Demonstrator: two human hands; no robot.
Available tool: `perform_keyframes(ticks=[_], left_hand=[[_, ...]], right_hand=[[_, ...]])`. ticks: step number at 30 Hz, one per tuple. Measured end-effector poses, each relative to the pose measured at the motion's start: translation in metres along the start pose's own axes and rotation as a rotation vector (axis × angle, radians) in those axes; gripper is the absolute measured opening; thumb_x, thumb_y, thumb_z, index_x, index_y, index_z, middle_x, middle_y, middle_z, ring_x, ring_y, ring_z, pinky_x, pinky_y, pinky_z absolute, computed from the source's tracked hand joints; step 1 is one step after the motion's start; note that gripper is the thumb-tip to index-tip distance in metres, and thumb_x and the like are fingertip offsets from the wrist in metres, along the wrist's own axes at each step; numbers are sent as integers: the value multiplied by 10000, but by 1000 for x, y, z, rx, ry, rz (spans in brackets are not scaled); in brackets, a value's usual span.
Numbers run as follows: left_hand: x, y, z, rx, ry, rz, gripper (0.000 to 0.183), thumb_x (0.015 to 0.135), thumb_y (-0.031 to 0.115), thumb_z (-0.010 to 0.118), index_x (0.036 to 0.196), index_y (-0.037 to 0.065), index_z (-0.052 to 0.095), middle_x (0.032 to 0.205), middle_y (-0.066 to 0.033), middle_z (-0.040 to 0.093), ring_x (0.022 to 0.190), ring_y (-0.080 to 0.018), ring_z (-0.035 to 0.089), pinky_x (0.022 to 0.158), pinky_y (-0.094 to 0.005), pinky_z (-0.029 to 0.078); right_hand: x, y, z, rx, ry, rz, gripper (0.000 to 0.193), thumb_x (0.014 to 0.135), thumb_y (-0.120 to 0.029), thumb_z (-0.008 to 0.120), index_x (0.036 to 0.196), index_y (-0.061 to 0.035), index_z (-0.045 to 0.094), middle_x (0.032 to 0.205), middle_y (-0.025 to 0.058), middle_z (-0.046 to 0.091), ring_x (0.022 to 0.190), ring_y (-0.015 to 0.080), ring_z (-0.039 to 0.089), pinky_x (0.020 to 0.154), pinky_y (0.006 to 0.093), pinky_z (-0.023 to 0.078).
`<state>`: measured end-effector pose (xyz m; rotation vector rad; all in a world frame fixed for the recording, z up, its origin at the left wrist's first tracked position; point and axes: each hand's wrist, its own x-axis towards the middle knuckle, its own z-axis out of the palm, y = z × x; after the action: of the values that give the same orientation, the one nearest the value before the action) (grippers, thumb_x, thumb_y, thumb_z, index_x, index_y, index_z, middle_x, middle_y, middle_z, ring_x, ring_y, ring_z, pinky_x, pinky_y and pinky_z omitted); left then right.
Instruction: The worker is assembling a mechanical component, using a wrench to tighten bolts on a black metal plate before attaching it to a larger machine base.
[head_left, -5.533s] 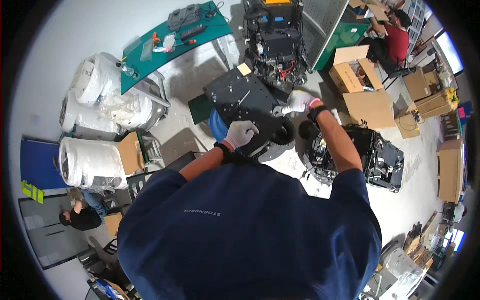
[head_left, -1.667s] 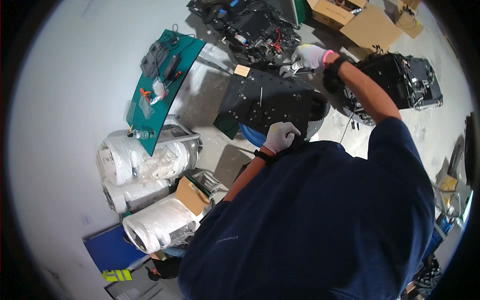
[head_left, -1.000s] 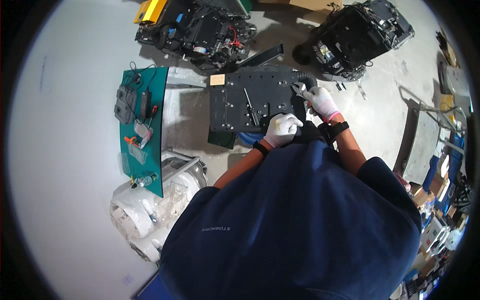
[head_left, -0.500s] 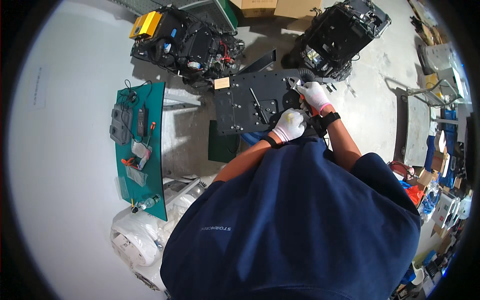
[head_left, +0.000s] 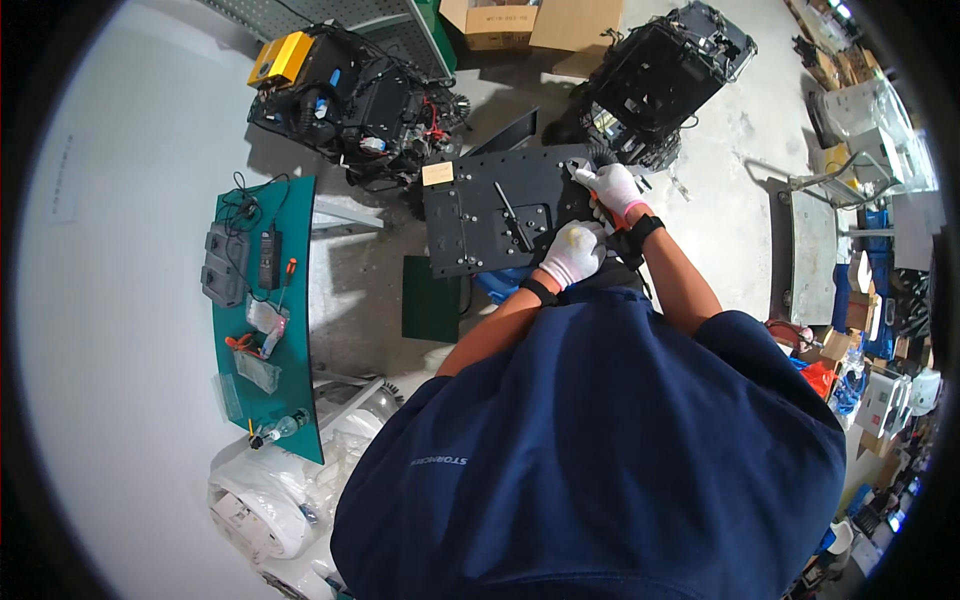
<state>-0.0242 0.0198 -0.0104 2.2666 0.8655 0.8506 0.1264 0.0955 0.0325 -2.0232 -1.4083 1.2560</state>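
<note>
A black metal plate (head_left: 480, 225) dotted with screws and holes lies in front of me, its right part under my hands. My right hand (head_left: 615, 187), in a white glove, is closed around orange-handled pliers (head_left: 577, 167), whose silver jaws reach over the plate's far right corner. My left hand (head_left: 575, 253), also gloved, is curled at the plate's near edge; what its fingers hold, if anything, is hidden. A thin rod-shaped tool (head_left: 507, 203) lies on the plate, left of my hands. A small tan block (head_left: 438, 174) sits at its far left corner.
Two black machine chassis stand beyond the plate, one at left (head_left: 365, 105) and one at right (head_left: 655, 85). A green table (head_left: 290, 350) at left carries a grey case, cables, a screwdriver and a bottle. Cardboard boxes (head_left: 500, 22) stand behind; a trolley (head_left: 812, 250) is at right.
The view has shifted slightly, so the surroundings sit a little further left and lower. Both hands stay at the plate, the right still on the pliers.
</note>
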Motion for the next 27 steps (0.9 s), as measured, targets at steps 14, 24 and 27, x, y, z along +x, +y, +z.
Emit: perform_keyframes(ticks=[14,24,27], left_hand=[[2,11,6,-57,171,-139,140,786,58,558,758,108,685,835,-53,709,761,-271,674,730,-413,534],[10,28,11,34,244,-366,154,746,61,601,773,133,735,776,-45,679,740,-278,650,703,-406,519],[12,31,17,38,335,-462,163,736,51,598,772,132,735,761,-51,679,715,-284,646,684,-405,519]], right_hand=[[43,-2,-45,-85,-347,-26,512,915,-435,738,676,5,630,537,64,577,391,165,540,373,329,405],[150,-101,-63,-959,-831,-668,507,715,-475,823,789,17,726,628,116,668,572,248,677,538,367,526],[166,-131,-43,-1049,-994,-727,435,689,-392,858,694,11,694,616,115,661,548,231,670,490,374,510]])
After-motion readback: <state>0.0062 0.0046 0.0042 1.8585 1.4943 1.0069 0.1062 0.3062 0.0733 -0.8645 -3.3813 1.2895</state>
